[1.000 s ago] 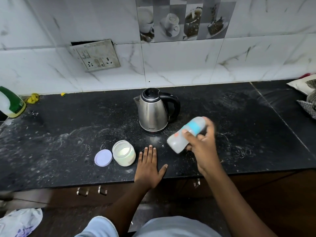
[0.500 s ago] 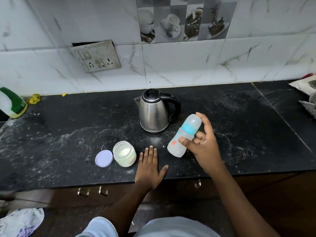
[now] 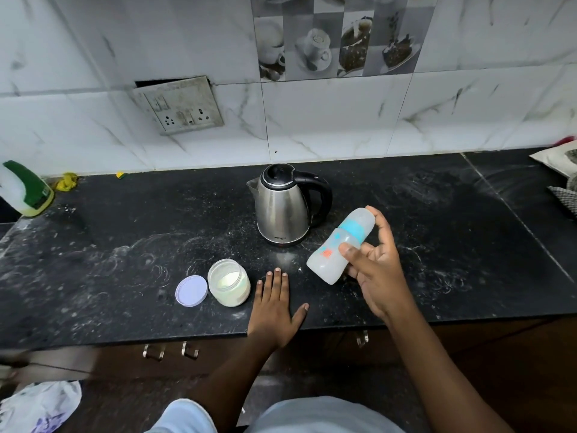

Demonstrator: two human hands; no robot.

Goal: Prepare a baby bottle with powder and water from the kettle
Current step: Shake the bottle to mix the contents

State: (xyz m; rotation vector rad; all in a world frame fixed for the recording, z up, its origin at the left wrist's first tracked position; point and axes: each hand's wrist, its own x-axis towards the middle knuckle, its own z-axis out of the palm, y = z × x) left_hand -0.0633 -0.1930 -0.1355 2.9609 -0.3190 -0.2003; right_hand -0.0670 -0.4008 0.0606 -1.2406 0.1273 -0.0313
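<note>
Holding the baby bottle (image 3: 334, 248) tilted in the air above the counter (image 3: 125, 245), the right hand (image 3: 377, 276) has its thumb laid across the near side and its fingers curled round the back, up by the blue ring. The bottle's clear cap is on and points far and right, while its base dips near and left. Its body is cloudy, so I cannot tell what is inside.

The left hand (image 3: 274, 310) lies palm down on the counter, fingers straight and together, thumb spread, holding nothing. Its wrist crosses the near edge.

Just left of that hand stands an open jar (image 3: 229, 286) with white powder in it. Its lilac lid (image 3: 191, 290) lies flat against the jar's left side. Farther back is the steel kettle (image 3: 285, 207), lid shut, spout to the left and black handle to the right (whatever it contains is hidden). The bottle's cap hangs just right of that handle.

The dark counter is smeared with white dust. Bare stretches run left of the lid and right of the right hand. A green-and-white bottle (image 3: 26, 190) leans at the far left end, and a cloth (image 3: 562, 160) sits at the far right edge.
</note>
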